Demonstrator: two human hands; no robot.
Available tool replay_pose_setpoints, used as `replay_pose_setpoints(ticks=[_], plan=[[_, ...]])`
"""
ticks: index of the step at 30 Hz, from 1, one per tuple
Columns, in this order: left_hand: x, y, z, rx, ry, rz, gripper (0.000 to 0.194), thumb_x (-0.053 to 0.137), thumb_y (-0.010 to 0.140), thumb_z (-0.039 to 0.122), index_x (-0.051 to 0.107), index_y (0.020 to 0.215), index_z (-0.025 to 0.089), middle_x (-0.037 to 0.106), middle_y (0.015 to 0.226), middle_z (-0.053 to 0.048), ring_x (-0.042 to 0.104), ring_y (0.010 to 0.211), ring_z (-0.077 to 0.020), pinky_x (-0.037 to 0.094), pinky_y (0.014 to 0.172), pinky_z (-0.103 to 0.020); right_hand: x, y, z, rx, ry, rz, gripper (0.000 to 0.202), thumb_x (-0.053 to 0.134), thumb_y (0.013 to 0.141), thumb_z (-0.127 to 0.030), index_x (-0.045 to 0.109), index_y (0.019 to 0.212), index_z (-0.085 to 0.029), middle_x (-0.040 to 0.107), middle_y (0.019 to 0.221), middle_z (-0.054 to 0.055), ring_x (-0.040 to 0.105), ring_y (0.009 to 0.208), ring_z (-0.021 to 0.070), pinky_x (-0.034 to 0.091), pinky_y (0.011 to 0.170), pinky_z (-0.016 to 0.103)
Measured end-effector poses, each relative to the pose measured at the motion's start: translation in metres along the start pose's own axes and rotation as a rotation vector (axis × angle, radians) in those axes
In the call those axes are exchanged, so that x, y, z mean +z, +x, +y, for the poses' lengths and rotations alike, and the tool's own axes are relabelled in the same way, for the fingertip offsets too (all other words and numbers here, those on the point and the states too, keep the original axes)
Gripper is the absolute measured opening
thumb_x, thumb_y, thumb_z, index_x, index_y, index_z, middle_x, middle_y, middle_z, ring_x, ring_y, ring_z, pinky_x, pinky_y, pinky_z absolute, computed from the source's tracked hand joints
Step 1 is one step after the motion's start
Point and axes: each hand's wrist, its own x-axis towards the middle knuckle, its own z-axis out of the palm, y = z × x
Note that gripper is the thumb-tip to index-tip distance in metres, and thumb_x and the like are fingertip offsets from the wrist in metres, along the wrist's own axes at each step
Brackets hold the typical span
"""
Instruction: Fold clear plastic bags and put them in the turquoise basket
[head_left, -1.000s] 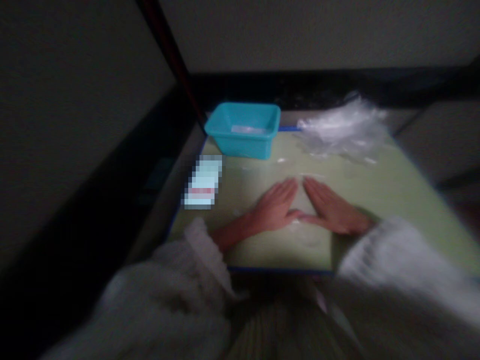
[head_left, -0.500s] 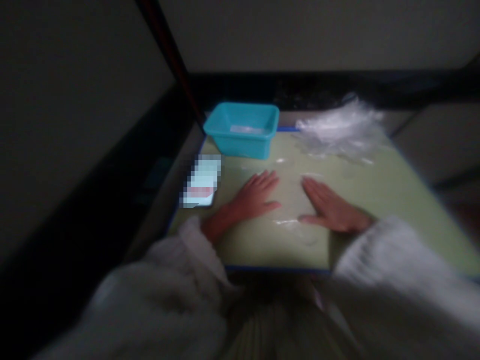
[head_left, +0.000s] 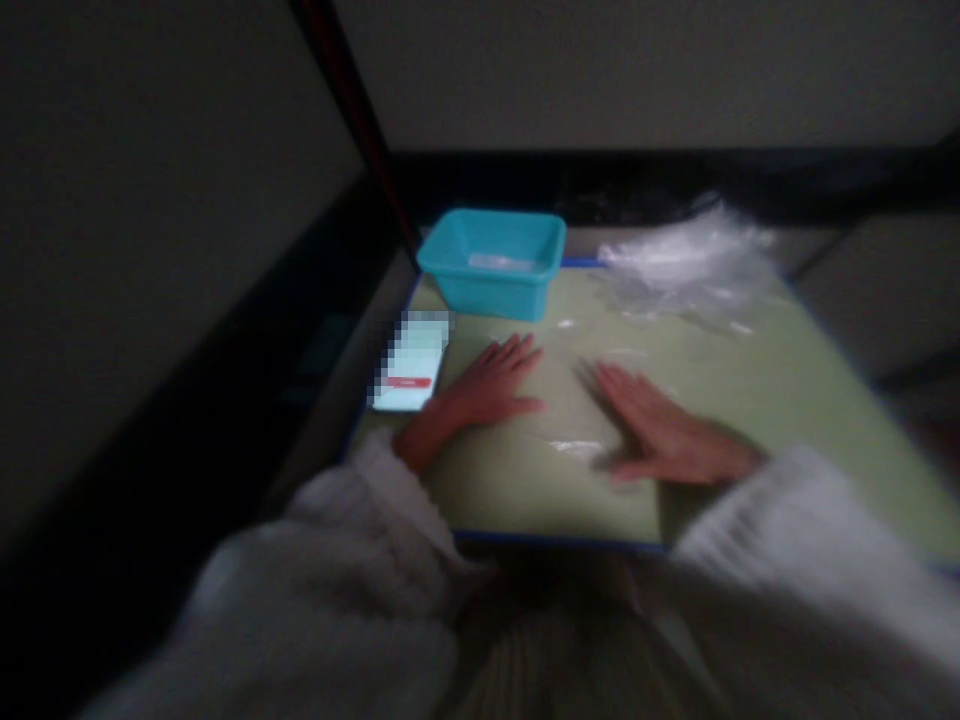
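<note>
A clear plastic sheet or bag lies flat on the pale green tabletop; only its shiny creases show, so its outline is hard to make out. My left hand rests palm down on its left side, fingers spread. At its right side, my right hand is also open, palm down, with a dark shadow beside the fingers that suggests it is slightly raised. Neither hand grips anything.
A turquoise plastic basin stands at the back left, something pale inside it. A phone with a lit, partly blurred screen lies at the left edge. Crumpled clear plastic bags are heaped at the back right. Walls rise behind and to the left.
My left hand has slid a little left. My right hand has shifted right and towards me, apparently lifting off the plastic. The view has moved slightly.
</note>
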Motion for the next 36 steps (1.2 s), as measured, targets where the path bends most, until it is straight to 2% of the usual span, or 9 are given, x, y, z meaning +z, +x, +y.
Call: replay_pose_setpoints(ticks=[6, 12, 16, 19, 22, 25, 28, 32, 36], plan=[[-0.001, 0.0, -0.001, -0.007, 0.001, -0.014, 0.079, 0.042, 0.085, 0.06, 0.017, 0.145, 0.015, 0.007, 0.154, -0.015, 0.003, 0.142, -0.0261, 0.011, 0.113, -0.042, 0.003, -0.005, 0.003, 0.002, 0.07, -0.108, 0.115, 0.052, 0.071, -0.072, -0.018, 0.145, -0.019, -0.007, 0.153, 0.019, 0.002, 0.139, 0.0362, 0.015, 0.11, 0.056], [0.0, 0.0, -0.003, -0.001, -0.007, -0.018, 0.079, 0.043, 0.085, 0.059, 0.017, 0.145, 0.016, 0.008, 0.154, -0.014, 0.005, 0.142, -0.0263, 0.01, 0.113, -0.042, 0.004, -0.009, 0.005, 0.031, 0.081, -0.149, 0.118, 0.052, 0.068, -0.074, -0.017, 0.145, -0.016, -0.006, 0.152, 0.021, -0.001, 0.138, 0.0371, 0.012, 0.109, 0.057], [-0.006, 0.0, -0.001, -0.012, -0.006, 0.006, 0.08, 0.047, 0.083, 0.057, 0.02, 0.144, 0.014, 0.01, 0.153, -0.016, 0.004, 0.142, -0.0284, 0.008, 0.113, -0.047, 0.003, -0.009, 0.005, 0.039, 0.085, -0.179, 0.119, 0.052, 0.068, -0.075, -0.018, 0.145, -0.017, -0.006, 0.152, 0.021, -0.003, 0.138, 0.0373, 0.01, 0.109, 0.058], [-0.013, 0.001, 0.017, -0.007, -0.035, 0.09, 0.081, 0.049, 0.082, 0.056, 0.023, 0.143, 0.01, 0.012, 0.152, -0.019, 0.004, 0.142, -0.0294, 0.006, 0.113, -0.049, 0.0, -0.007, 0.003, 0.063, 0.093, -0.211, 0.119, 0.051, 0.069, -0.075, -0.019, 0.144, -0.016, -0.007, 0.152, 0.022, -0.004, 0.138, 0.0367, 0.009, 0.109, 0.057], [-0.015, 0.003, 0.051, 0.042, -0.096, 0.204, 0.074, 0.043, 0.086, 0.054, 0.024, 0.142, 0.009, 0.017, 0.151, -0.019, 0.007, 0.142, -0.0262, 0.009, 0.114, -0.046, -0.003, -0.006, 0.003, 0.072, 0.101, -0.238, 0.12, 0.05, 0.068, -0.076, -0.019, 0.144, -0.015, -0.008, 0.152, 0.021, -0.005, 0.138, 0.0372, 0.007, 0.109, 0.058], [-0.004, 0.006, 0.084, 0.097, -0.114, 0.219, 0.078, 0.042, 0.085, 0.058, 0.024, 0.141, 0.007, 0.019, 0.151, -0.019, 0.008, 0.142, -0.0256, 0.01, 0.114, -0.044, -0.002, -0.005, 0.003, 0.068, 0.105, -0.245, 0.121, 0.05, 0.068, -0.077, -0.021, 0.143, -0.015, -0.011, 0.152, 0.02, -0.006, 0.138, 0.0373, 0.006, 0.11, 0.057], [0.012, 0.007, 0.097, 0.107, -0.098, 0.19, 0.084, 0.042, 0.083, 0.06, 0.022, 0.141, 0.002, 0.017, 0.151, -0.02, 0.009, 0.142, -0.027, 0.01, 0.115, -0.042, 0.0, -0.005, 0.004, 0.07, 0.108, -0.242, 0.121, 0.05, 0.068, -0.077, -0.021, 0.143, -0.014, -0.011, 0.152, 0.02, -0.008, 0.138, 0.036, 0.005, 0.11, 0.056], [0.022, 0.007, 0.091, 0.113, -0.06, 0.16, 0.087, 0.038, 0.084, 0.063, 0.022, 0.141, -0.001, 0.018, 0.15, -0.022, 0.012, 0.141, -0.028, 0.01, 0.115, -0.04, 0.002, -0.005, 0.003, 0.083, 0.106, -0.228, 0.123, 0.053, 0.066, -0.076, -0.02, 0.143, -0.014, -0.01, 0.152, 0.019, -0.007, 0.138, 0.036, 0.007, 0.11, 0.056], [0.017, 0.005, 0.078, 0.122, -0.035, 0.145, 0.084, 0.037, 0.084, 0.065, 0.026, 0.141, 0.005, 0.018, 0.151, -0.018, 0.012, 0.141, -0.0277, 0.011, 0.114, -0.041, 0.001, -0.005, 0.002, 0.102, 0.097, -0.242, 0.124, 0.055, 0.065, -0.076, -0.016, 0.145, -0.013, -0.008, 0.152, 0.02, -0.006, 0.138, 0.0363, 0.007, 0.11, 0.056]])
